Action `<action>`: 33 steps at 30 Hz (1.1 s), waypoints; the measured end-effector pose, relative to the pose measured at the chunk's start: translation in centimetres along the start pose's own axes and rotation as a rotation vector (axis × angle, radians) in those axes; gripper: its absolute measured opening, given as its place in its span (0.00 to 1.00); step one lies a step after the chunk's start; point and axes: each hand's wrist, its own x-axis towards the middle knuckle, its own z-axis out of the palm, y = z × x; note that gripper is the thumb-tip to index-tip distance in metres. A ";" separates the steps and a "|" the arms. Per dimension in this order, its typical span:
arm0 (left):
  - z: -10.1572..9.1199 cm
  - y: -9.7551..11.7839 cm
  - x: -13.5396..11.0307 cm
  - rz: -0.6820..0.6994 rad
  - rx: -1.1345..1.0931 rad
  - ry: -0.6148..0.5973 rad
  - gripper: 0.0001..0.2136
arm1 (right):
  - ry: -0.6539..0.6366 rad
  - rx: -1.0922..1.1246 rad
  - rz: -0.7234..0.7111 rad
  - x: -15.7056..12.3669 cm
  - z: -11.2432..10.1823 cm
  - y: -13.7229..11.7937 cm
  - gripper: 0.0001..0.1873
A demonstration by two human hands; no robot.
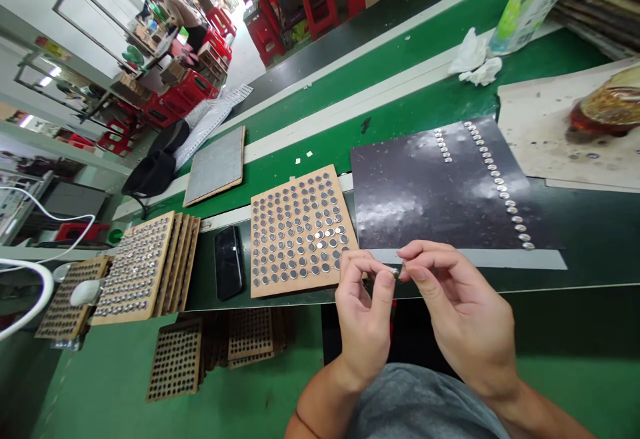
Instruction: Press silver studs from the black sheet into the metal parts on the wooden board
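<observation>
Head view: right hand [463, 312] lifted just above the near edge of the table [550, 72], thumb and fingertips closed on a small silvery disc [395, 271], which sits up off every surface, seemingly for easier fine handling. Left hand [364, 319] curled close beside it, fingers gathered toward the same disc; whether they grip it, impossible to tell. Just ahead, a square wooden board [295, 284] with rows of round recesses, each holding one disc apart from its neighbours, probably to keep them from touching. To the right, a dark sheet [400, 192] with two lines of silvery discs [500, 179], their bright faces standing out against it. Left of the board, a black phone [230, 262] lying flat, out of the hands' way, then a stack of wooden boards [173, 266] at left of the frame. Upper left, a co-worker [175, 16] at another table.
</observation>
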 end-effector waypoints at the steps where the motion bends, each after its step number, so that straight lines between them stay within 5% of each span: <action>1: 0.0 0.0 0.0 0.003 0.004 0.000 0.13 | 0.002 0.010 0.014 0.0 0.0 0.1 0.10; 12: 0.1 0.4 0.1 0.031 0.056 0.025 0.13 | -0.084 0.112 0.091 0.3 -0.2 -0.1 0.11; 19: -0.2 -0.4 0.1 -0.013 -0.043 -0.039 0.14 | -0.172 0.310 0.277 0.2 -0.7 0.9 0.11; 22: -0.1 -0.9 0.2 -0.038 -0.142 -0.047 0.14 | -0.051 0.092 0.045 -0.4 -0.6 1.2 0.04; 26: 0.0 -0.8 0.2 -0.090 -0.194 -0.031 0.14 | -0.037 -0.165 -0.385 -0.6 -0.4 1.4 0.16; 33: -0.1 -0.4 0.1 -0.096 -0.199 -0.016 0.14 | -0.045 -0.388 -0.632 -0.5 -0.8 1.9 0.21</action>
